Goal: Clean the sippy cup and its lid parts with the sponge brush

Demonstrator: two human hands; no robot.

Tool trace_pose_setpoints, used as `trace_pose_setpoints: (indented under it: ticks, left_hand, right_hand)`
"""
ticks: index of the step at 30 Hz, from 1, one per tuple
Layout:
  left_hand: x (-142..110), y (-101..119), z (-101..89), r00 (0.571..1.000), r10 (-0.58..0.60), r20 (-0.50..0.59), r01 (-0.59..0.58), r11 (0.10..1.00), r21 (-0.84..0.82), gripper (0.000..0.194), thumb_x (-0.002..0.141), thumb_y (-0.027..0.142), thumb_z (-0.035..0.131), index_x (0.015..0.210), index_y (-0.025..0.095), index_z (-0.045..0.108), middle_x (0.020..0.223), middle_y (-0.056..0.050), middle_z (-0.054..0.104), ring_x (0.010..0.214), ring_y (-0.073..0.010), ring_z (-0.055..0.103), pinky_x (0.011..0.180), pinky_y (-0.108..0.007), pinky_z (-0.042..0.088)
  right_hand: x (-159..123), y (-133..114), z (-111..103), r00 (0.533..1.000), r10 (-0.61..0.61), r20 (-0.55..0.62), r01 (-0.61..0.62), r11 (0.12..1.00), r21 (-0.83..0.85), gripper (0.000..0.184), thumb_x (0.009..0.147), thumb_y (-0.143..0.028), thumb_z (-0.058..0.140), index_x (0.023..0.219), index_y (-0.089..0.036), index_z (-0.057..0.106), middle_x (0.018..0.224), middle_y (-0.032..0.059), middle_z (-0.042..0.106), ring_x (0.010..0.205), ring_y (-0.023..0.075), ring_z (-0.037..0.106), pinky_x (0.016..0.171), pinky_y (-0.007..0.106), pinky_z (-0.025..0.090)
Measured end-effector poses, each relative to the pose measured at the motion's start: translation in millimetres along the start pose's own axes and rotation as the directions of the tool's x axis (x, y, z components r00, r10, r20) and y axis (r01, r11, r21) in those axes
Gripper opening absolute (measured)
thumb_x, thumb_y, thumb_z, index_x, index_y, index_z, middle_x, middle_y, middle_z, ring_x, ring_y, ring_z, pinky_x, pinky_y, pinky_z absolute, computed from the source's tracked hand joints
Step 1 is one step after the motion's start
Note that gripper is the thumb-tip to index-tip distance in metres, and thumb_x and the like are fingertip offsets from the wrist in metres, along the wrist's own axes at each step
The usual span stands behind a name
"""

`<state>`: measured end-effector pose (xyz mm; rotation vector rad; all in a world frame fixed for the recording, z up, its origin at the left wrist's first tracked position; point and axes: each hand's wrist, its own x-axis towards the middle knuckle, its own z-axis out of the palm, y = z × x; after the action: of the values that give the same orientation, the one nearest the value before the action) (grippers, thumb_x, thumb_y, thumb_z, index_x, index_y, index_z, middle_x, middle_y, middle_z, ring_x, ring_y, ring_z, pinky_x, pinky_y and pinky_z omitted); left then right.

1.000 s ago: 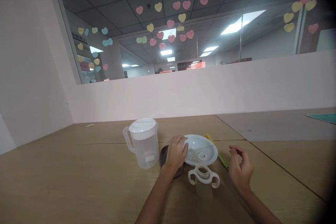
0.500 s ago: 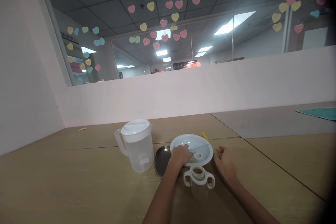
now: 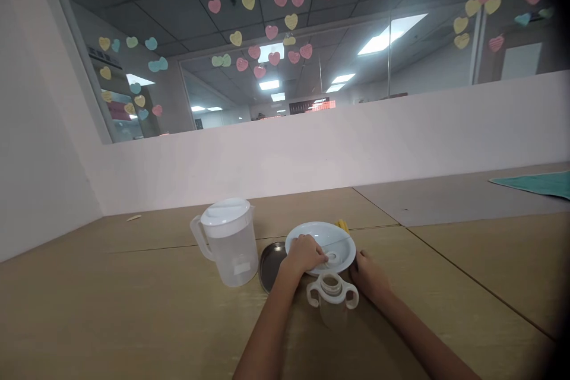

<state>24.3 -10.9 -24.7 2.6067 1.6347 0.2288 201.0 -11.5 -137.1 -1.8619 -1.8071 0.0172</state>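
My left hand [image 3: 305,253] reaches into a white bowl [image 3: 318,229]. Its fingers are closed and pointed down beside a small white ring-shaped part [image 3: 332,257]; whatever lies between the fingertips is hidden. At the bowl's right rim is my right hand [image 3: 369,274], its fingers curled in against the edge and partly out of sight. Just in front of the bowl stands a clear cup with a white two-handled collar [image 3: 332,292], its top uncovered. A yellow end of a long thin item [image 3: 342,225] pokes out behind the bowl.
A clear lidded pitcher [image 3: 232,246] stands left of the bowl. Between them lies a dark shallow dish [image 3: 269,264], partly behind my left forearm. A teal cloth [image 3: 538,184] lies far right. The white wall [image 3: 285,157] bounds the table's back.
My left hand has gone from the bowl's left rim down into it, and its fingers have closed. My right hand has moved left to the rim, covering the long item's green part.
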Motion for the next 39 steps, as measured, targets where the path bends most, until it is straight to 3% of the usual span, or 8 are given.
trace_pose_setpoints:
  ticks: [4,9,18,31,39]
  left_hand:
    - [-2.0,2.5,0.7,0.999,0.002,0.038,-0.001,1.0,-0.01,0.025,0.07,0.044,0.064,0.083,0.024,0.074,0.13,-0.007,0.051,0.119,-0.0268,0.044,0.099,-0.037,0.034]
    - [0.1,0.6,5.6,0.997,-0.026,0.066,0.026,1.0,-0.002,0.019,0.068,0.035,0.066,0.075,0.019,0.073,0.103,-0.009,0.065,0.103,-0.0271,0.054,0.089,-0.037,0.04]
    - [-0.2,-9.6,3.3,0.997,-0.079,-0.011,0.079,0.996,0.043,0.013,0.067,0.021,0.063,0.076,0.016,0.071,0.095,-0.011,0.066,0.102,-0.0258,0.053,0.089,-0.036,0.038]
    - [4.3,-16.3,16.3,0.996,-0.092,-0.008,0.092,0.994,0.065,0.023,0.068,0.039,0.067,0.082,0.023,0.073,0.123,-0.01,0.055,0.124,-0.0278,0.039,0.102,-0.039,0.03]
    - [1.8,-15.0,9.2,0.992,-0.093,-0.083,0.106,0.982,0.158,0.027,0.067,0.039,0.069,0.081,0.016,0.07,0.114,-0.013,0.059,0.122,-0.0279,0.04,0.102,-0.04,0.03]
  right_hand:
    - [0.8,-0.9,-2.2,0.999,0.01,0.047,-0.011,1.0,0.011,0.026,0.085,-0.016,0.036,0.099,-0.012,0.058,0.093,0.0114,0.06,0.079,0.0175,0.059,0.063,0.026,0.035]
    - [-0.9,-3.1,-5.6,0.998,0.014,0.06,-0.014,1.0,0.0,0.025,0.086,-0.016,0.036,0.097,-0.011,0.058,0.093,0.0121,0.06,0.078,0.0174,0.059,0.062,0.026,0.034]
    - [-1.8,-0.5,-9.1,0.999,0.01,0.038,-0.012,0.999,0.034,0.026,0.086,-0.018,0.035,0.1,-0.013,0.057,0.094,0.0115,0.062,0.085,0.0194,0.06,0.066,0.027,0.037]
    - [-1.0,3.6,-8.1,1.0,0.023,0.006,-0.024,0.995,0.098,0.024,0.082,-0.019,0.039,0.096,-0.014,0.058,0.096,0.0111,0.064,0.087,0.02,0.06,0.068,0.027,0.04]
    - [-1.1,4.7,-7.9,1.0,0.027,0.007,-0.027,0.995,0.093,0.023,0.083,-0.019,0.039,0.098,-0.014,0.057,0.097,0.0105,0.064,0.089,0.0187,0.06,0.069,0.025,0.039]
